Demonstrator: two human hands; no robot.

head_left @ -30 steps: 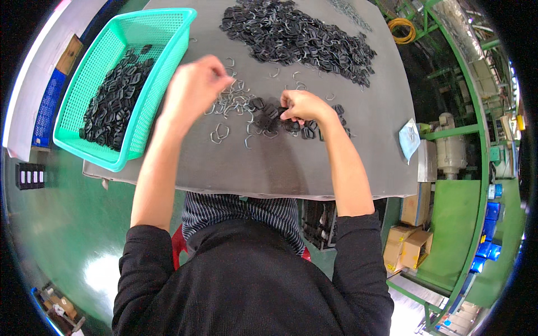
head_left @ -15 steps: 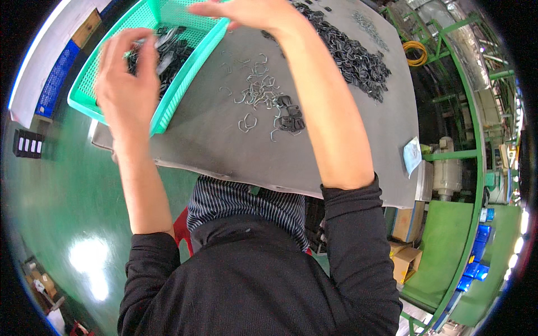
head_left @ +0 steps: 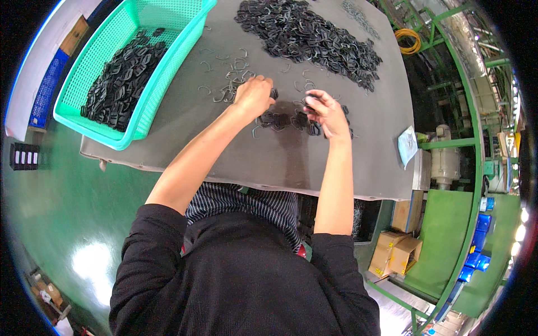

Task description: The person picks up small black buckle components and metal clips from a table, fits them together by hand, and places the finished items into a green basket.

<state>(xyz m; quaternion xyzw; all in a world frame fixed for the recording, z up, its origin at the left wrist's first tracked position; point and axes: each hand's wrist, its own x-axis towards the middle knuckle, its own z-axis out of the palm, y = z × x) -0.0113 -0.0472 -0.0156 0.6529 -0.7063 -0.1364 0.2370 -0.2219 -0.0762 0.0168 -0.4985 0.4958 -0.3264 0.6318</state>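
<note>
My left hand [head_left: 255, 99] is over the middle of the table, its fingers pinched together with a small black plastic buckle [head_left: 274, 94] at the fingertips. Just to the right, my right hand [head_left: 329, 115] has its fingers curled around another black buckle [head_left: 310, 102], partly hidden by them. Several loose black buckles [head_left: 274, 120] lie on the table below and between the hands. Bent, open metal wire rings [head_left: 231, 81] are scattered beside and beyond my left hand, which covers some of them.
A green plastic basket [head_left: 147, 106] holding many black buckles stands at the table's left. A large heap of black buckles [head_left: 308, 36] spreads over the far side, with small metal pieces [head_left: 358, 19] behind it. A light blue packet or cloth [head_left: 407, 147] is at the grey table's [head_left: 224, 154] right edge.
Both hands have left the basket for the middle of the table: the left moved right, the right came nearer. Each now has a black buckle. The basket appears shifted slightly left in view.
</note>
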